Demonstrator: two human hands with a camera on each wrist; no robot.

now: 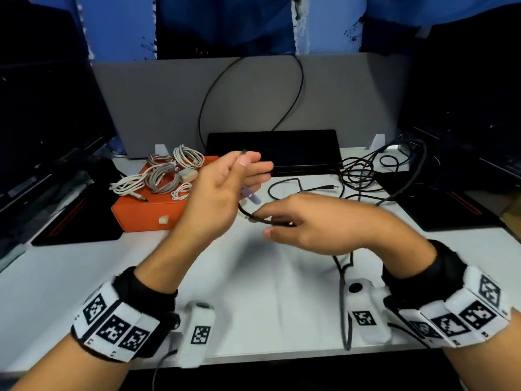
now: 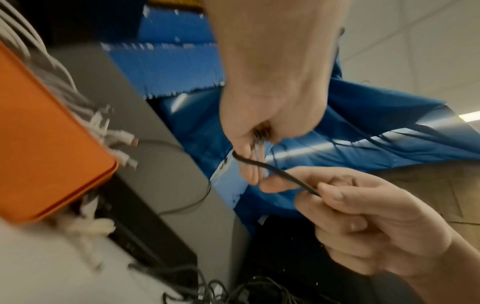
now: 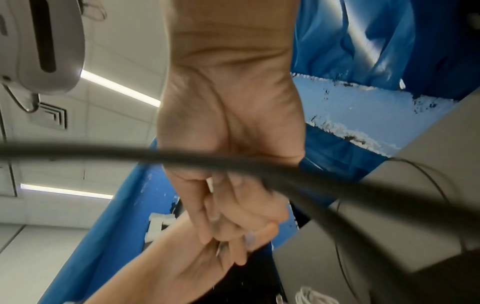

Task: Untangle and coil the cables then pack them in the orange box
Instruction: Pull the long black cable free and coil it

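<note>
My left hand [image 1: 245, 165] is raised above the white table and pinches one end of a thin black cable [image 1: 244, 212] between thumb and fingers. My right hand [image 1: 267, 224], lower and to the right, pinches the same cable a short way along. The left wrist view shows the black cable [image 2: 275, 170] running from my left hand [image 2: 255, 148] to my right hand [image 2: 314, 191]. It crosses the right wrist view as a blurred black cable [image 3: 182, 158] in front of my right hand [image 3: 221, 216]. The orange box [image 1: 146, 215] sits to the left with several white and grey coils [image 1: 166, 176] piled on top.
A tangle of black cables [image 1: 361, 170] lies at the back right, and a loose plug end [image 1: 329, 187] points right. A flat black device [image 1: 273, 148] stands before the grey partition [image 1: 253, 103]. Dark monitors flank the table. A pale lilac piece [image 1: 251, 196] shows under my left fingers.
</note>
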